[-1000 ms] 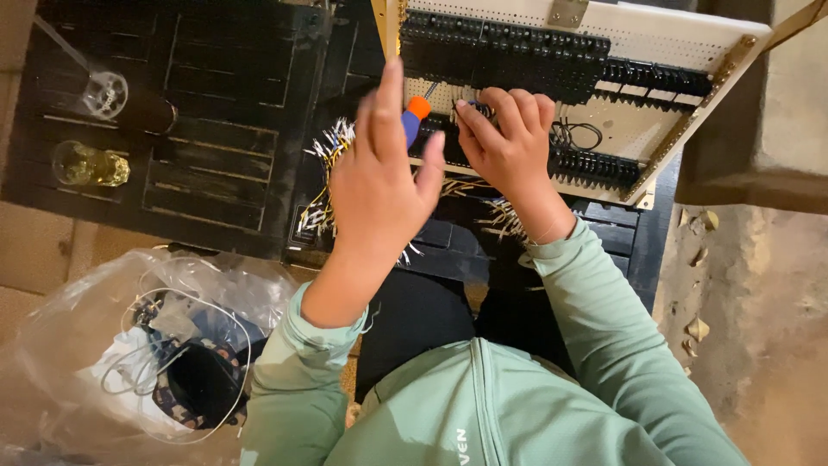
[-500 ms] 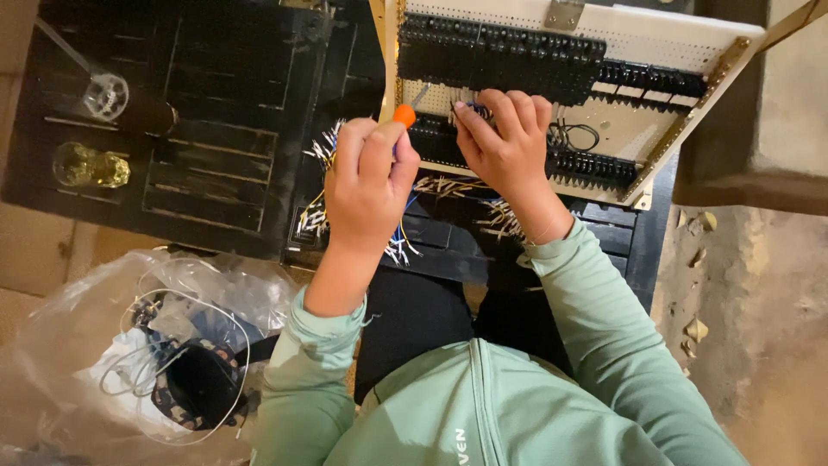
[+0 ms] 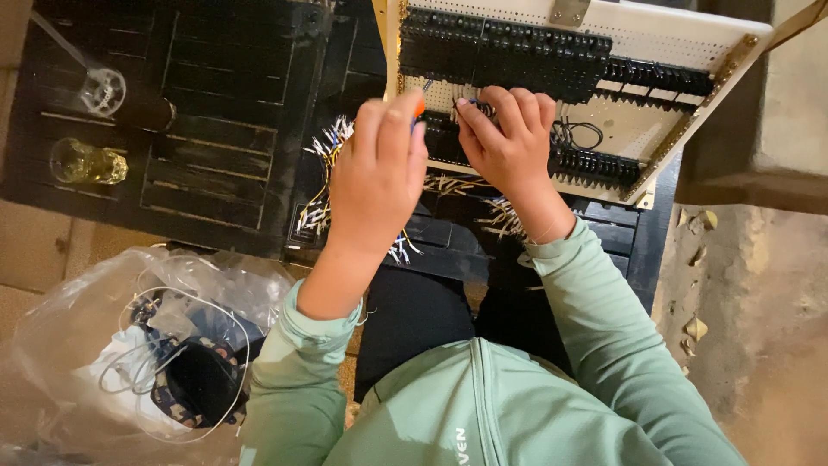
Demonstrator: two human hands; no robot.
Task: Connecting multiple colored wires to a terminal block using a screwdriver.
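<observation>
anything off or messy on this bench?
Mostly clutter: short cut wires lie strewn loose on the dark slatted table beside the left hand, not bundled. The perforated panel sits askew to the table's edge. No visible damage or spill.

— What colours were on the panel (image 3: 655, 52)?
— White and dotted with holes, carrying black terminal rows (image 3: 509, 47). The tool (image 3: 419, 108) in the left hand (image 3: 379, 173) showed an orange tip.
— And the surface (image 3: 224, 129)?
— Black slats, with white-tipped wires (image 3: 323, 185) at its middle. The sleeves (image 3: 595, 311) were pale green.
</observation>
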